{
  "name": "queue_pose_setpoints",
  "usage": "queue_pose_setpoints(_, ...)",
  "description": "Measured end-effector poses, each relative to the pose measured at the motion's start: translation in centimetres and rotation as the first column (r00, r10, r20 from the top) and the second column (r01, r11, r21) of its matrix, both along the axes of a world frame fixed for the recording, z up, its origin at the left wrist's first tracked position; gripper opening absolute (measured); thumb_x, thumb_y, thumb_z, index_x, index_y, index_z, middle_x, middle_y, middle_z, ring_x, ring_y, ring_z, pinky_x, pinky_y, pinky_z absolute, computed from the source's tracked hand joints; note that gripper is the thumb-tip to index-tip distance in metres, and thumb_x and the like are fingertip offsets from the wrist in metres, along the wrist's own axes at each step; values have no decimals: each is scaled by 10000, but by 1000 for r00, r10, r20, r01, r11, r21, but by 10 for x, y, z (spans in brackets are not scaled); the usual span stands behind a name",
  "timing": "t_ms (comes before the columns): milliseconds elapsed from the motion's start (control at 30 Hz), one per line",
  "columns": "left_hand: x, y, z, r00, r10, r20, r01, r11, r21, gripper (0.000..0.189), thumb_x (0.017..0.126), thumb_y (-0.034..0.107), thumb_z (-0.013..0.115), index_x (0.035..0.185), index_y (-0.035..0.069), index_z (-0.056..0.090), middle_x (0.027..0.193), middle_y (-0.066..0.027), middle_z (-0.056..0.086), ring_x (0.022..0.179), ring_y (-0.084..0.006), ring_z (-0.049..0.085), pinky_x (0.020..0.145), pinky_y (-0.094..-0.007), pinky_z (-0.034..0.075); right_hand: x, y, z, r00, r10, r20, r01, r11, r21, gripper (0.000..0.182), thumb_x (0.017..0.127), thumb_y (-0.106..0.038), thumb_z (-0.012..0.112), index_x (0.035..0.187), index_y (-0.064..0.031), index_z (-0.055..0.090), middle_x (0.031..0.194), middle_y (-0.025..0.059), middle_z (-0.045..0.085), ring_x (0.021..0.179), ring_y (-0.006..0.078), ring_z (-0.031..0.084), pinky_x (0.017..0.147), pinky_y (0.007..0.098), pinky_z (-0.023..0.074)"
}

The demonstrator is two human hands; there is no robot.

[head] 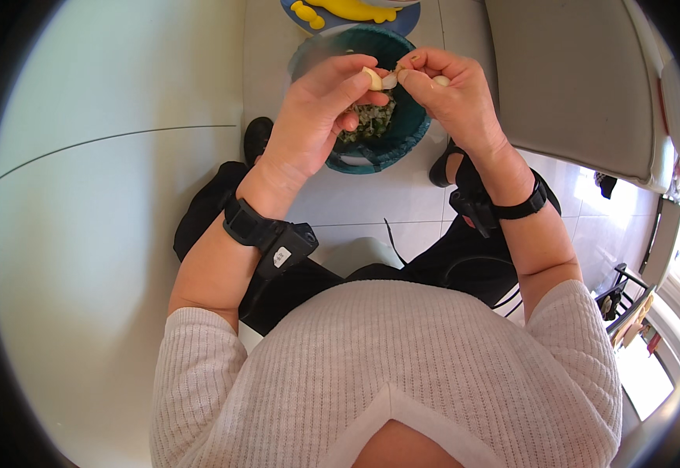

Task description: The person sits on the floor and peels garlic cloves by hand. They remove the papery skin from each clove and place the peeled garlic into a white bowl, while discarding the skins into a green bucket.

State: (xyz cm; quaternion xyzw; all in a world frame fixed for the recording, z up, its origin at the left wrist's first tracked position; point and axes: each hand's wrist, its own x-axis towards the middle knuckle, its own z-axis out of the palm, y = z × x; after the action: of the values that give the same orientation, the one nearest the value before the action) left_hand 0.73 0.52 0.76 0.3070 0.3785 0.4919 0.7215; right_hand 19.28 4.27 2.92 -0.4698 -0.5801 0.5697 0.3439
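Observation:
Between the thumb and fingers of my left hand (322, 108) is a pale garlic clove (374, 79). A whitish strip of garlic skin (390, 81) stretches from it towards my right hand (457, 96), whose thumb and forefinger pinch papery skin. A second pale clove (441, 81) shows within the curled fingers of my right hand. Both hands are above a round bin (401, 143) with a dark green plastic liner. Chopped green and whitish scraps (376, 121) lie inside it, partly hidden by my left hand.
Beyond the bin is a blue base (340, 17) with yellow shapes (309, 16). A pale smooth panel (100, 234) rises at left, and a grey-beige padded piece of furniture (568, 82) stands at right. A dark rack (620, 298) is at far right. My feet flank the bin on the tiled floor (369, 199).

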Motion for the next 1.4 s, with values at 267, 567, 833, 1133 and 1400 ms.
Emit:
queue_pose_setpoints(267,-2,2,-5,998,31,63,-27,998,-59,288,901,200,587,1153,67,546,1113,-84,632,924,-125,626,579,-174,387,0,-2,1,1000,-1,18,-1,996,93,114,821,-107,571,815,0,611,688,-45,555,641,17,450,573,177,382)
queue_pose_setpoints(567,-3,2,3,995,59,-83,-56,998,38,260,911,212,566,1129,71,564,1118,-42,633,927,-107,608,604,-184,404,-4,-1,9,994,26,110,-43,988,148,186,810,-204,666,802,-18,652,607,-23,547,573,40,459,523,200,382)
queue_pose_setpoints(833,5,-2,6,949,111,-296,-62,984,169,208,910,132,567,1101,62,612,1069,-21,649,766,-22,539,591,-159,405,-12,-7,-4,958,-18,288,-81,940,330,141,777,-189,671,807,-52,659,615,62,606,510,151,527,532,256,450)
queue_pose_setpoints(1133,2,-4,5,962,103,-253,-82,992,92,302,876,184,627,1130,21,618,948,-42,661,776,-73,596,627,-186,447,-15,-10,-1,975,-45,217,-39,929,369,93,764,-130,640,803,-47,654,609,62,598,510,135,519,531,244,447)
queue_pose_setpoints(1400,-6,0,0,994,110,0,-110,991,-77,345,888,188,614,1188,24,567,1074,-62,645,917,-93,608,660,-170,428,-7,-5,4,937,31,349,-151,935,320,97,796,-138,662,810,-41,661,612,59,590,516,119,523,527,228,441)
